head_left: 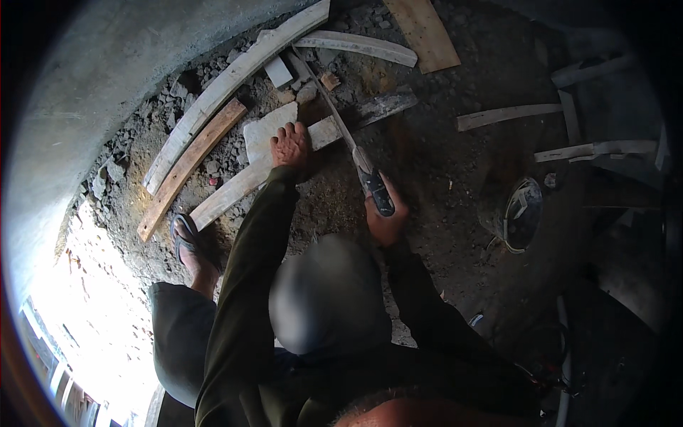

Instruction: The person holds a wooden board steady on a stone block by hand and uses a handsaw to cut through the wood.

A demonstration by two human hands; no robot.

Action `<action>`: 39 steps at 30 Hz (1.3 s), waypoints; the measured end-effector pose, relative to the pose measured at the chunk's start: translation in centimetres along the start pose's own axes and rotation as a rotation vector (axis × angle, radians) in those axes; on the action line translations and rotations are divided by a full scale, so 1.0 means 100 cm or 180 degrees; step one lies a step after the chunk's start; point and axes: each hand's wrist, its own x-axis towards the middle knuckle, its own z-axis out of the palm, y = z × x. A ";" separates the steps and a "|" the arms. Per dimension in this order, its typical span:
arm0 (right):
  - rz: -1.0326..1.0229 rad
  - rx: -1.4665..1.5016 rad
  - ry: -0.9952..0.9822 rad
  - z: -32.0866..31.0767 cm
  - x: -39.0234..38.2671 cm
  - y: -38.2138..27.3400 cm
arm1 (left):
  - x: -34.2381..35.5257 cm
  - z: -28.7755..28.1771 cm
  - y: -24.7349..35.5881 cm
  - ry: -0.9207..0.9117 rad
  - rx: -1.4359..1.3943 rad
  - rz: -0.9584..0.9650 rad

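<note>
A long, narrow wooden board (pixel 233 188) lies slantwise over the dirt in front of me, its near left end beside my sandalled foot (pixel 186 242). My left hand (pixel 289 146) is closed over the board, fingers curled at its far edge. In my right hand (pixel 386 219) is the dark handle of a handsaw (pixel 341 122). The blade points away and to the left, crossing the board just right of my left hand. Beyond the blade the board's darker end continues to the right. Whether the teeth have cut into the wood cannot be made out.
Two long planks, one pale (pixel 231 82) and one brown (pixel 191 169), lie left along rubble by a concrete wall (pixel 121 78). A flat slab (pixel 267 128) sits behind the board. A bucket (pixel 524 215) stands right, with more timber strips (pixel 509 115) beyond it.
</note>
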 end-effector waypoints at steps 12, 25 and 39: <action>0.0033 -0.0208 -0.0206 -0.042 -0.056 0.004 | -0.003 0.000 0.002 0.0378 0.0107 -0.0081; -0.0005 -0.0315 -0.0374 -0.045 -0.062 -0.009 | -0.001 0.005 0.001 0.0396 0.0042 -0.0230; 0.0097 -0.0692 -0.0444 -0.010 0.007 0.014 | 0.004 0.002 0.009 0.0266 -0.0061 -0.0042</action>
